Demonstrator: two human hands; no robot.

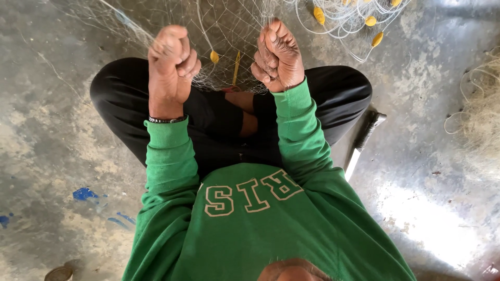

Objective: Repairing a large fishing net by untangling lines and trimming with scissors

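- The person sits cross-legged on a concrete floor (427,171), seen from above, in a green sweatshirt (260,224) and black trousers (125,99).
- The left hand (171,62) is raised and closed into a tight fist, fingers curled in toward the palm, gripping strands of a fine white fishing net (229,31) that stretches away ahead of the knees.
- A dark bracelet (166,119) circles the left wrist, just above the green cuff.
- The right hand (277,54) is also clenched shut, at about the same height as the left, its fingers pinched around a bunched part of the same net.
- The net hangs taut between and in front of the two hands and drapes down over the crossed legs; its mesh is thin and partly hard to make out against the grey floor.
- A slim yellow netting needle (236,67) hangs upright in the mesh between the hands, with a small yellow float (214,56) just to its left.
- More yellow floats (371,21) lie among loops of white line on the floor at the upper right, well apart from the hands.
- A knife (362,143) with a dark handle and pale blade lies on the floor just beside the right knee.
- A loose heap of pale netting (482,104) sits at the right edge of the view.
- Blue paint marks (86,195) spot the floor on the left, and a small round metal lid (58,273) lies at the lower left corner.
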